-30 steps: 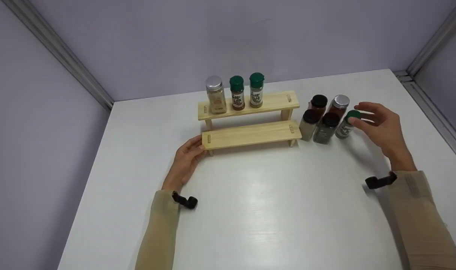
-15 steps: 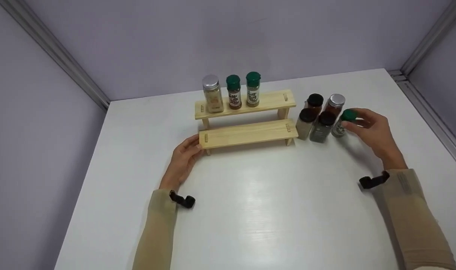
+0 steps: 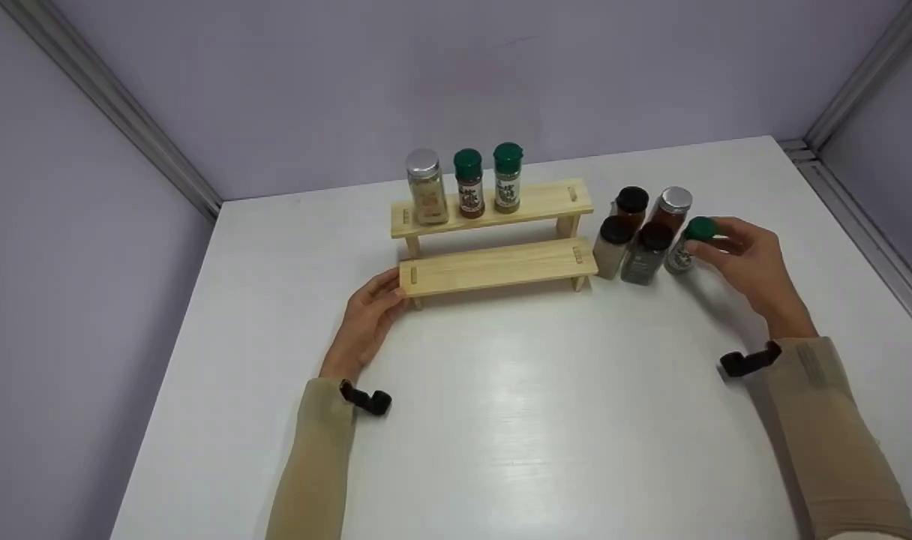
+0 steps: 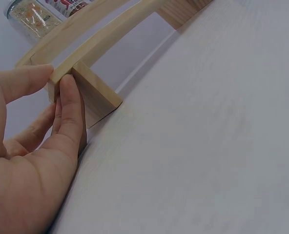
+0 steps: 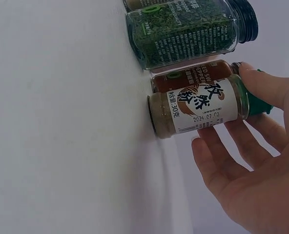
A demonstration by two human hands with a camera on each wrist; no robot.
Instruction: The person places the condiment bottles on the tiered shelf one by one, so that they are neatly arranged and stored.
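Note:
At the left end of a two-step wooden spice rack, my left hand pinches the lower shelf; in the left wrist view the thumb is at the board's edge and fingers lie against the leg. My right hand holds a small green-capped spice jar standing on the table at the right of a jar cluster. Its thumb is at the cap, and the other fingers reach round the far side. The jar has a white label and brown powder. Several black- and silver-lidded jars stand beside it.
On the rack's upper shelf stand a silver-lidded jar and two green-capped jars. The jar cluster sits close to the rack's right end. Pale walls enclose the white table at the back and sides.
The right hand's fingers have closed in around the green-capped jar from a wider spread. The left hand stays on the lower shelf, and the view has shifted slightly.

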